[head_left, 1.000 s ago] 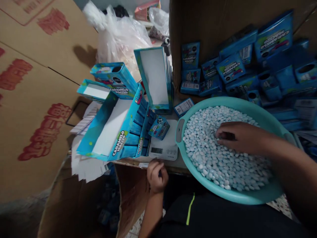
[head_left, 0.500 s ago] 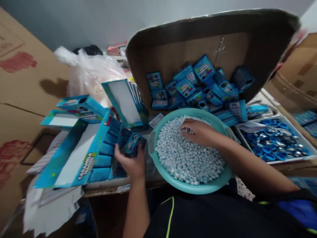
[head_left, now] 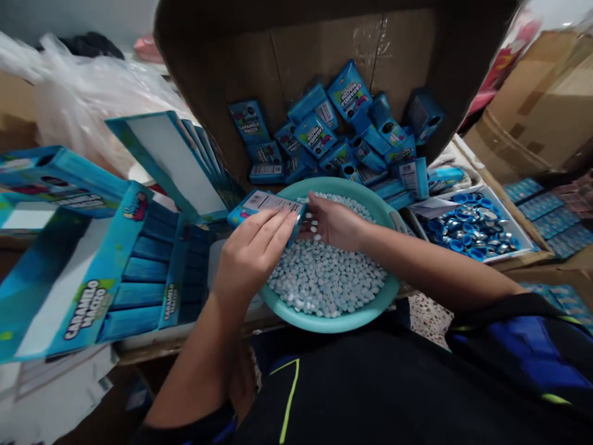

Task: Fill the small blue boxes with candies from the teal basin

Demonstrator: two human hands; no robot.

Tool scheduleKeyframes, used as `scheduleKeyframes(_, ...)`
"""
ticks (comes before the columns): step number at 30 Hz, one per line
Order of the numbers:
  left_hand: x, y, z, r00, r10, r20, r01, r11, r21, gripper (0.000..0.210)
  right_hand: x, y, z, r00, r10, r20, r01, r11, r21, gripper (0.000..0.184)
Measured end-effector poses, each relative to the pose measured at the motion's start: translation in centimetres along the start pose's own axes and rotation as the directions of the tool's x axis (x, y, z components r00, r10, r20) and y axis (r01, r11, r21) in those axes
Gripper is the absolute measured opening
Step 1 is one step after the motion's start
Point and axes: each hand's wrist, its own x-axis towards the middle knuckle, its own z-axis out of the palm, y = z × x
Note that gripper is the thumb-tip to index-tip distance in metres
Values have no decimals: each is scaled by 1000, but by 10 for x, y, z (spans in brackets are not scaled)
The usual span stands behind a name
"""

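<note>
My left hand (head_left: 252,253) is closed over a small blue candy box (head_left: 269,203), which lies tilted on its side above the left part of a turquoise bowl (head_left: 333,324). White and pale blue candies (head_left: 324,278) fill the bowl. Cupped at the right end of the box is my right hand (head_left: 336,222), thumb raised and fingers partly hidden behind the box. Several loose candies (head_left: 314,225) show between its palm and the box end; some appear to be in the air.
Behind the bowl, a large cardboard carton (head_left: 319,55) holds several blue candy boxes (head_left: 317,136). Left stands an open blue display box (head_left: 88,303) with rows of small boxes. Right is a white tray (head_left: 504,253) of blue-and-silver caps (head_left: 472,228). Flat blue cartons (head_left: 171,161) lean upright.
My left hand has brought the box right, from beside the display box to over the bowl. My right hand has lifted from the candies to the box's end. The view has shifted.
</note>
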Motion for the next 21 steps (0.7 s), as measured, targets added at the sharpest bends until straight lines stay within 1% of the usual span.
scheduleKeyframes(2, 2, -3, 7, 999, -29, -21, 28, 999, -36, 51, 0, -1, -2, 998, 39, -58, -31, 990, 134, 42)
scheduleKeyframes(3, 1, -4, 9, 998, -52, -47, 50, 998, -41, 52, 0, -2, -3, 997, 48, -65, -37, 985, 167, 41)
scheduleKeyframes(4, 0, -5, 10, 994, -75, -78, 72, 997, -39, 53, 0, -2, -4, 998, 20, -62, -13, 994, 112, 41)
scheduleKeyframes(6, -6, -6, 12, 986, -116, -117, 113, 993, -31, 56, 0, -2, -6, 996, -83, -44, 77, 989, -128, 44)
scheduleKeyframes(7, -10, -7, 12, 983, -136, -126, 133, 991, -33, 58, -1, -2, -8, 989, -141, -37, 127, 958, -256, 44)
scheduleKeyframes(9, -20, -7, 10, 965, -209, -159, 204, 978, -44, 60, -4, -1, -11, 969, -244, -31, 206, 873, -441, 38)
scheduleKeyframes(10, -26, -6, 9, 944, -267, -195, 263, 964, -50, 60, -5, 0, -12, 956, -295, -12, 244, 815, -526, 35)
scheduleKeyframes(11, -32, -5, 8, 910, -339, -240, 336, 940, -57, 60, -7, 0, -14, 940, -341, 23, 283, 738, -612, 32)
scheduleKeyframes(12, -39, -3, 7, 860, -420, -289, 419, 906, -70, 60, -8, 0, -15, 923, -379, 70, 315, 637, -703, 31)
scheduleKeyframes(13, -45, -2, 6, 797, -503, -335, 503, 859, -93, 59, -10, 0, -17, 909, -399, 118, 335, 535, -775, 32)
scheduleKeyframes(14, -52, 1, 5, 721, -584, -372, 581, 803, -135, 57, -11, -1, -19, 901, -405, 153, 343, 453, -823, 33)
scheduleKeyframes(15, -58, 2, 5, 637, -663, -393, 648, 737, -193, 55, -12, -2, -20, 899, -404, 170, 343, 408, -846, 34)
scheduleKeyframes(17, -70, 5, 8, 464, -790, -401, 742, 594, -312, 55, -14, -3, -23, 899, -409, 155, 333, 411, -849, 35)
scheduleKeyframes(18, -77, 5, 11, 389, -836, -388, 773, 525, -356, 57, -14, -4, -24, 897, -416, 152, 334, 409, -849, 35)
scheduleKeyframes(19, -83, 6, 15, 329, -872, -362, 799, 461, -385, 59, -14, -3, -25, 892, -425, 154, 338, 401, -851, 35)
scheduleKeyframes(20, -90, 6, 20, 283, -901, -328, 818, 406, -408, 62, -13, -3, -25, 890, -427, 160, 342, 394, -853, 36)
scheduleKeyframes(21, -96, 6, 25, 252, -922, -293, 828, 362, -428, 63, -13, -2, -26, 892, -422, 164, 342, 391, -854, 36)
